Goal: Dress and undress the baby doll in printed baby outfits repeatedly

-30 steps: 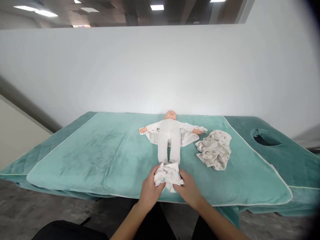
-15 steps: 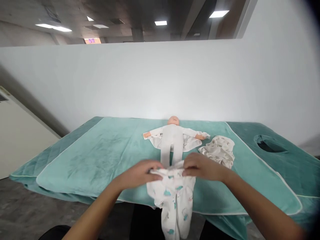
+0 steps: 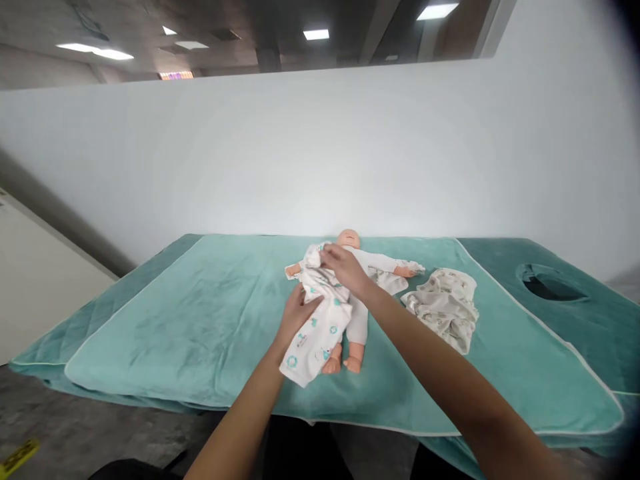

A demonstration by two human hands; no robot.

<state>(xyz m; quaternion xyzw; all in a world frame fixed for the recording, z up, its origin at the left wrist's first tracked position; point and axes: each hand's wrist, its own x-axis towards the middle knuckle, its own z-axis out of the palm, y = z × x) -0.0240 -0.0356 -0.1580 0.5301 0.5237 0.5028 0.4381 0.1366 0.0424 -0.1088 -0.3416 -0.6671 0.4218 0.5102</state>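
A pair of white baby pants [image 3: 320, 327] with teal prints is held up over the left side of a baby doll [image 3: 357, 323]. My left hand [image 3: 295, 313] is closed on the pants' left edge, thumb across the front. Higher up, my right hand [image 3: 344, 265] pinches the bunched part of the cloth near the doll's chest. The doll lies on its back, arms spread, with a printed cloth [image 3: 393, 283] under its arms. Its bare feet show at the bottom, while the pants and my right hand cover much of its torso.
A crumpled white printed garment [image 3: 445, 307] lies right of the doll. Beneath everything is a teal blanket [image 3: 175, 320] with white edging. The darker cover at the far right has a hole [image 3: 553, 287]. A white wall [image 3: 250, 160] rises behind the bed.
The pants have gone from hanging over the bed's near edge to above the doll. Both hands moved forward, the right hand farther and leftward. The doll's feet are now uncovered.
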